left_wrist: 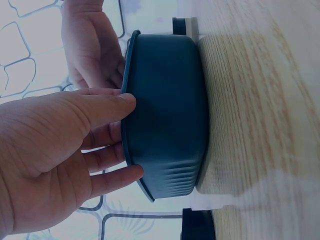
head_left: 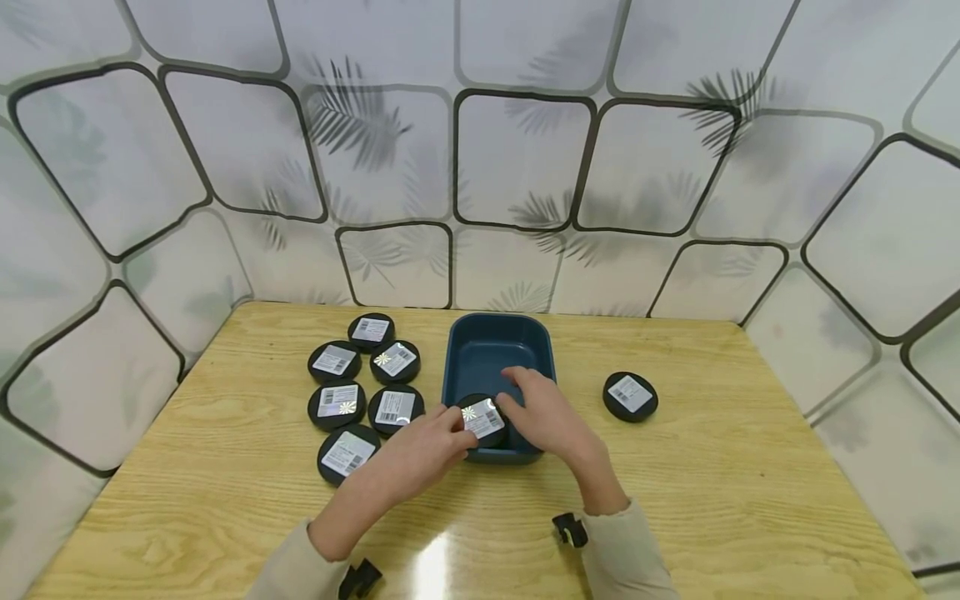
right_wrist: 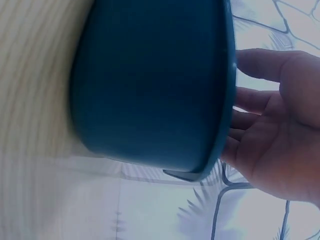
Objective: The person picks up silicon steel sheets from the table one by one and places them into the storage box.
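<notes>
A dark blue bin [head_left: 498, 323] stands on the table. In its near end, one black round puck-like container [head_left: 486, 418] lies label up. My left hand [head_left: 431, 442] holds this container at its left side, its thumb by the bin's near rim; the container is hidden in the left wrist view, where the left hand [left_wrist: 65, 145] overlaps the rim. Over the bin's right side reaches my right hand [head_left: 547, 417], fingers loosely extended and thumb beside the container's right edge. In the right wrist view the right hand [right_wrist: 280, 120] is behind the rim.
Several similar black round containers [head_left: 337, 404] with white barcode labels lie left of the bin. Another black container [head_left: 630, 397] sits alone to the right. A patterned curtain [head_left: 525, 158] surrounds the wooden table [head_left: 720, 500] at the back and sides.
</notes>
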Tool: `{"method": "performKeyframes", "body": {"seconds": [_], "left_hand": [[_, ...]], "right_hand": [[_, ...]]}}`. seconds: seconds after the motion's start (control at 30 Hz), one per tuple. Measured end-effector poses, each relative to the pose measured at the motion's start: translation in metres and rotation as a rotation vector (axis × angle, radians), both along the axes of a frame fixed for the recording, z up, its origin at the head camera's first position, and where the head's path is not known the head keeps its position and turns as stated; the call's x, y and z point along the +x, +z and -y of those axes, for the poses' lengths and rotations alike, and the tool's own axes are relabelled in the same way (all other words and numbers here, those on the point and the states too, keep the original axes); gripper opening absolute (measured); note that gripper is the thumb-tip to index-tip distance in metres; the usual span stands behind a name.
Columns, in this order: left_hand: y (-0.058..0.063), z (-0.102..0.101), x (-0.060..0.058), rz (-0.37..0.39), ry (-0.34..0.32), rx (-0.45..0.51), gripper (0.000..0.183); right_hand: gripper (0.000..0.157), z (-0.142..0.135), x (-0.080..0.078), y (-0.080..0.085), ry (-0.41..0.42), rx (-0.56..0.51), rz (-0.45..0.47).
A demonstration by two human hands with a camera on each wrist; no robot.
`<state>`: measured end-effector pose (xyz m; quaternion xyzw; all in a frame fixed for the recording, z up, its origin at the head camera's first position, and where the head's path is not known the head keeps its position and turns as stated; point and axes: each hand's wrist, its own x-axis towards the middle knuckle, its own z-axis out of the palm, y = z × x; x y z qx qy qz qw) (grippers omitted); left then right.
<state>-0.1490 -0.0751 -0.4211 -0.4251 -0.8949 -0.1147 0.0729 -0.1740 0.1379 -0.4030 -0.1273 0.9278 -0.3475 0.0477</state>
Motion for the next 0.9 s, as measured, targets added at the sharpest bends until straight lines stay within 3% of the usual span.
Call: {"method": "performKeyframes", "body": {"seconds": [0.43, 0.63, 0.9], "left_hand": [[-0.001, -0.001, 0.0, 0.013, 0.013, -0.002, 0.011], [0.0, -0.001, 0.001, 0.01, 0.016, -0.002, 0.01], [0.0, -0.001, 0.001, 0.009, 0.017, 0.0, 0.01]], "right_hand": [[0.047, -0.015, 0.003, 0.013, 0.012, -0.009, -0.09], [0.047, -0.025, 0.002, 0.017, -0.037, 0.031, -0.154], [0.048, -0.037, 0.001, 0.02, -0.089, 0.07, -0.159]]}}
